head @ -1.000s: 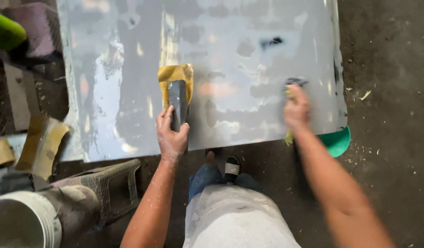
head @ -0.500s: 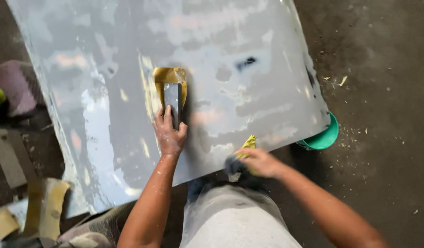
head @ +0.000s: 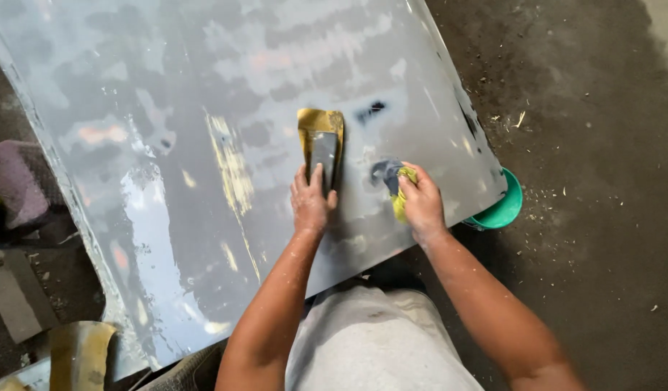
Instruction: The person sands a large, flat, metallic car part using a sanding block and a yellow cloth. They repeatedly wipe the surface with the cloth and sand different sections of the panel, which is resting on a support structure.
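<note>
One sanding block [head: 324, 153], dark and wrapped in a single sheet of yellow-brown sandpaper [head: 309, 123], lies flat on the big grey panel [head: 167, 145], a little right of the panel's middle, and the left hand [head: 310, 201] is pressed down on its near end, fingers stretched forward along the block and thumb out to the side, so the hand is flat rather than curled. Just beside it, to the right, the right hand [head: 421, 202] is closed into a fist around one yellow cloth [head: 400, 195], bunched against the panel surface next to a dark wet smear [head: 385, 172]. The two hands sit near each other, not touching. The one panel is wet and glossy, patched in lighter grey with pale yellowish streaks, and tilts across the whole view. Under its right edge peeks one green tub [head: 504, 206], partly hidden. Beyond that, bare dark floor [head: 602, 145] scattered with pale chips. At the lower left, one more folded yellow-brown sheet [head: 79, 351] lies off the panel, and the person's light grey trousers [head: 377, 340] fill the bottom.
</note>
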